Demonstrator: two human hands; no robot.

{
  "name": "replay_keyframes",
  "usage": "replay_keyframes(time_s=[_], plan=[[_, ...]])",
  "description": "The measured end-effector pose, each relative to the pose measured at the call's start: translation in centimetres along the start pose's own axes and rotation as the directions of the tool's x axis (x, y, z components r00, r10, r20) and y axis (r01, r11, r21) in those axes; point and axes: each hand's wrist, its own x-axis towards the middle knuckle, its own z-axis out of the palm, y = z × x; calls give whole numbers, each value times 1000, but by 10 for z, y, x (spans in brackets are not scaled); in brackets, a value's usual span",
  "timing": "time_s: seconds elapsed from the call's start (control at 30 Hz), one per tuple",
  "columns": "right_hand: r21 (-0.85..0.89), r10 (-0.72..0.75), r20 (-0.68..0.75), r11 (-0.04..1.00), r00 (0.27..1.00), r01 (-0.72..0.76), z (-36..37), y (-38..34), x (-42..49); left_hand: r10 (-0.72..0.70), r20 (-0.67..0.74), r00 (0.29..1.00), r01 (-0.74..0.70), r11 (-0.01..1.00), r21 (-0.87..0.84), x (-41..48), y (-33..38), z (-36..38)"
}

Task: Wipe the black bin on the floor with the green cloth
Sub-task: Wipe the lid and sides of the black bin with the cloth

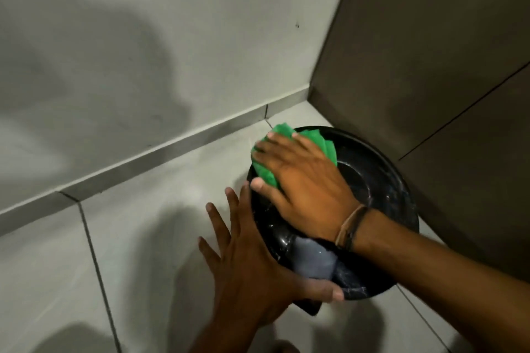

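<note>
A round black bin (381,180) stands on the tiled floor in a corner, seen from above, its glossy lid wet in places. My right hand (304,180) lies flat on the lid's far left part and presses a folded green cloth (266,169) against it; the cloth sticks out beyond my fingers. My left hand (246,261) rests against the bin's left side with fingers spread along the wall and the thumb hooked over the near rim. A grey patch (314,262) shows on the lid under my right wrist.
A light grey wall with a grey skirting (143,160) runs behind and to the left. A dark brown panel (430,66) closes the corner on the right, close to the bin. Light floor tiles (143,252) with dark grout lines spread to the left and front.
</note>
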Motion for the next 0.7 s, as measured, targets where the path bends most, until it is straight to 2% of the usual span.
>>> replay_keyframes(time_s=[0.13,0.27,0.4,0.5,0.7], plan=[[-7,-117,32,993,993,117,-1,-18,-31,-20,32,999,17,996,86,4,-6,3],[18,-195,118,981,974,194,-11,-16,-72,-137,129,982,112,976,188,5,-5,6],[88,-183,141,981,973,172,-19,-8,-89,-58,74,996,41,976,214,3,1,15],[153,-162,121,978,979,143,-23,-7,-92,16,51,999,-24,988,152,3,4,15],[219,-198,135,962,971,166,-27,2,-131,36,87,996,-45,994,104,2,6,11]])
